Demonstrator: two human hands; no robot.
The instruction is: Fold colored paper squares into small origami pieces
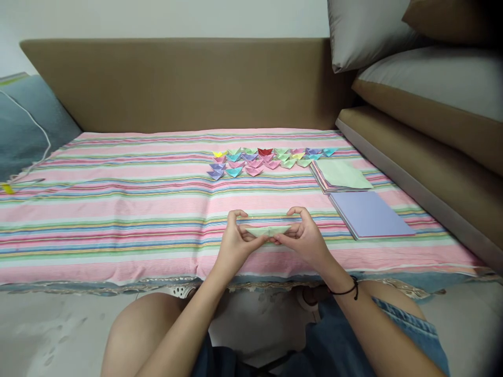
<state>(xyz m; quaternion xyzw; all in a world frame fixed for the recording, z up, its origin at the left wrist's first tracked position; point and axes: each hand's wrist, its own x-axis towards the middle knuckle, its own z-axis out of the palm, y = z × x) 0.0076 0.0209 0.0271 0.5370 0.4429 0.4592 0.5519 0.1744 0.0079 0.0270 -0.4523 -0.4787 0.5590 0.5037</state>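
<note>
My left hand and my right hand both pinch a pale green folded paper piece, long and narrow like a boat, held low over the striped cloth. The fingers of each hand curl round one end of it, thumbs underneath. Beyond my hands lie several small folded paper boats in pink, blue, purple, green, yellow and red, set in rows. To the right are a stack of paper sheets with a pale green top and a stack with a lilac top.
The striped cloth covers a low bed-like surface with a brown headboard behind. Brown and grey cushions pile up at the right. A grey-blue cushion and a white cable lie at the far left. My knees are under the near edge.
</note>
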